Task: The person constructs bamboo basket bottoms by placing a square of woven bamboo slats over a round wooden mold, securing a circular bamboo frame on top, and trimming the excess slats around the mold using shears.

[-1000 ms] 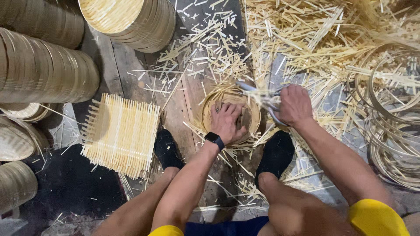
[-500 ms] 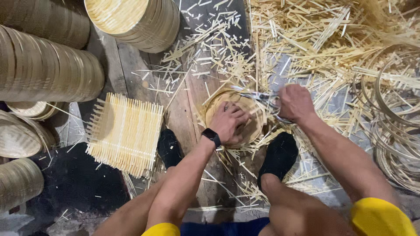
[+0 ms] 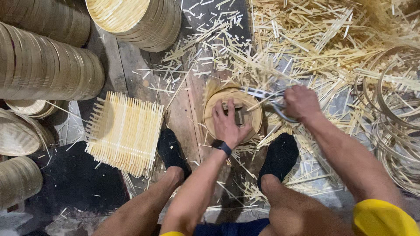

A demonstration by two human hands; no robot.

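Head view, looking straight down past the person's knees to a plank floor point(image 3: 131, 57). Along the floor's left edge lie long rolls of stacked bamboo rings point(image 3: 48, 65), with more finished rounds point(image 3: 17, 135) below them toward the lower left corner. Just right of these a square woven bamboo mat point(image 3: 124, 133) lies flat, its slat ends sticking out untrimmed on every side. At the top edge stands another stack of round bamboo trays point(image 3: 135, 19).

Near the middle of the floor, between two black-socked feet point(image 3: 170, 150), sits a round bamboo frame point(image 3: 234, 113) with a woven panel fitted in it. The left hand point(image 3: 229, 124) presses down flat on it, fingers spread, palm on the weave and fingertips by a small dark block point(image 3: 238, 114) at its centre. The right hand point(image 3: 299, 102) is closed around the handles of metal shears point(image 3: 267, 95), whose blades reach the frame's upper right rim.

Judging by how things lie, the rim looks trimmed around much of its circle, while loose slat ends at the upper left remain uncut; the square mat appears untouched.

To the right, a deep litter of bamboo offcuts point(image 3: 315, 39) covers the floor, and loose bamboo hoops point(image 3: 393, 113) pile against the right edge.
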